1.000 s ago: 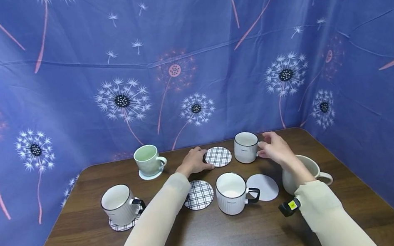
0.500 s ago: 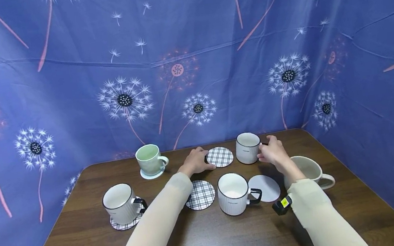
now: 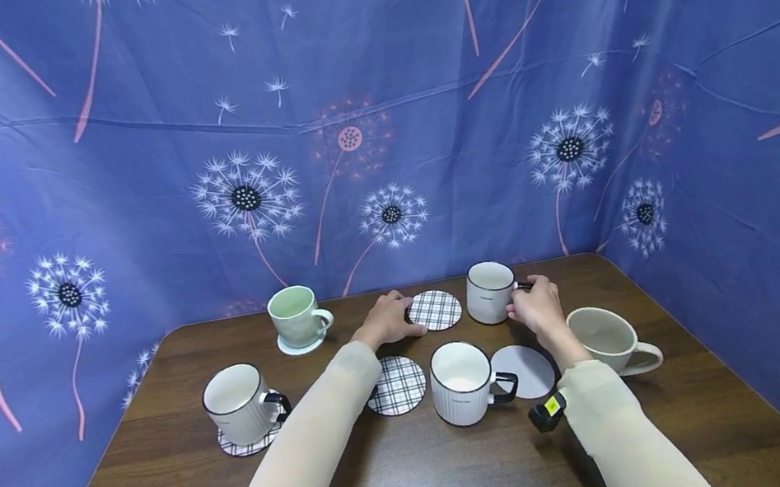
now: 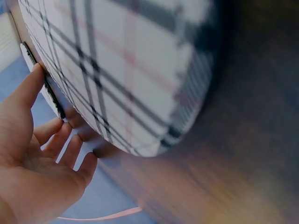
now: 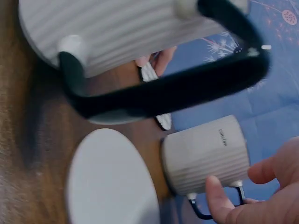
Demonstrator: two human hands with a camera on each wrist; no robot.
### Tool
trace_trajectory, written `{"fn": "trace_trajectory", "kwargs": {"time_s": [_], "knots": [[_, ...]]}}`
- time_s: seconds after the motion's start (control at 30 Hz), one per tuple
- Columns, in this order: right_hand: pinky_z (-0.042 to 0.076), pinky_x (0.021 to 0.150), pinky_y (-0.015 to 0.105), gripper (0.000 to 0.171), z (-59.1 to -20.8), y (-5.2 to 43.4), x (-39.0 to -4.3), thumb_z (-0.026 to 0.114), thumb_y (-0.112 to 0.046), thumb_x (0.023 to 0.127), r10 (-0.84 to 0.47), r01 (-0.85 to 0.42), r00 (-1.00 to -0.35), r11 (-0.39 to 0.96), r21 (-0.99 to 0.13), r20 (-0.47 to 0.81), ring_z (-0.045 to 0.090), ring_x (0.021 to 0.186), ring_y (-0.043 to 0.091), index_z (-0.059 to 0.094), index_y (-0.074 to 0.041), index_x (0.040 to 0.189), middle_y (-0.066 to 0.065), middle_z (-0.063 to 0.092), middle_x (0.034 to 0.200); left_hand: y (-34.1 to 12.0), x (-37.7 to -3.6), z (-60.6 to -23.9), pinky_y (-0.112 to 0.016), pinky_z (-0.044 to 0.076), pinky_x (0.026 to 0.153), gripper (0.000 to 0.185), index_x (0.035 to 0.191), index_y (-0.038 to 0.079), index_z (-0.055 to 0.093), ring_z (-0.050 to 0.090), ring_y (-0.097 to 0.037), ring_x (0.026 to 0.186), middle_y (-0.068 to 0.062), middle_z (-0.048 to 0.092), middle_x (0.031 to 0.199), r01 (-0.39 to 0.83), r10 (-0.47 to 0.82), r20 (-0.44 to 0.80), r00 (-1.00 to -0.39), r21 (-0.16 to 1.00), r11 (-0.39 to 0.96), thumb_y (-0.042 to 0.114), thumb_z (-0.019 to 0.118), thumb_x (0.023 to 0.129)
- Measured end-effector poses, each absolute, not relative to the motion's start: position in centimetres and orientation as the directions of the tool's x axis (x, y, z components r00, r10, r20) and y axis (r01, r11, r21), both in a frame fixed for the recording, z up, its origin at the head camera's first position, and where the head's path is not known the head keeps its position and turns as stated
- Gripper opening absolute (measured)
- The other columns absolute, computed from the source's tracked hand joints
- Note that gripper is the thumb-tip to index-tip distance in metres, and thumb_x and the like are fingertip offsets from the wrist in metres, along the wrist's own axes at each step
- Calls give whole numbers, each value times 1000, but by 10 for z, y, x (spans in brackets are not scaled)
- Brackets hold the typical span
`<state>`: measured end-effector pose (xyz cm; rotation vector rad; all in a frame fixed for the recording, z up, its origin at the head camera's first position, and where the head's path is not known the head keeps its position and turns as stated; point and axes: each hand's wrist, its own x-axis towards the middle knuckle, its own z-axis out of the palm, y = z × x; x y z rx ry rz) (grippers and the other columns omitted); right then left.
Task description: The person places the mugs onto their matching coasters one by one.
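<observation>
Right hand (image 3: 535, 307) curls its fingers around the black handle of the ribbed white mug (image 3: 488, 292) at the table's (image 3: 429, 471) far edge. Left hand (image 3: 386, 319), fingers relaxed and straight, touches the rim of the round plaid coaster (image 3: 434, 310) just beside that mug. Flat white disc coaster (image 3: 527, 370) lies nearer, on dark wood grain.

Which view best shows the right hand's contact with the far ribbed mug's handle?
The right wrist view: the far ribbed mug lies close, its black handle beside the right hand, thumb touching it. The head view shows the mug small, the hand covering the handle. The left wrist view misses it.
</observation>
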<state>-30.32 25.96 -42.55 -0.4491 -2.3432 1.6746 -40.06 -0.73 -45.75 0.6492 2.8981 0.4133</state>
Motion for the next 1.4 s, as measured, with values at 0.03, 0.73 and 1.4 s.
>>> {"fn": "trace_trajectory", "kwargs": {"time_s": [0.03, 0.73, 1.4], "knots": [[60, 68, 19, 60, -427, 259, -303, 44, -4, 102, 392, 114, -920, 300, -947, 13, 69, 76, 10, 28, 14, 157, 38, 33, 149, -7, -401, -457, -49, 41, 119, 80, 162, 13, 46, 39, -30, 150, -10, 43, 163, 397, 436, -79, -896, 297, 869, 51, 75, 97], [61, 74, 21, 47, -444, 263, -299, 29, -19, 115, 345, 180, -932, 172, -969, -111, 70, 79, 8, 36, 14, 149, 33, 51, 138, -5, -398, -458, -47, 40, 120, 80, 161, 12, 47, 38, -30, 150, -10, 43, 162, 393, 437, -76, -896, 320, 862, 49, 76, 97], [50, 63, 21, 31, -433, 264, -298, 37, -17, 114, 237, 217, -958, 223, -950, -163, 59, 73, 9, 54, 8, 121, 2, 56, 86, -7, -401, -459, -45, 42, 118, 79, 160, 13, 50, 42, -27, 145, -8, 47, 157, 381, 423, -61, -904, 336, 861, 49, 78, 96]]}}
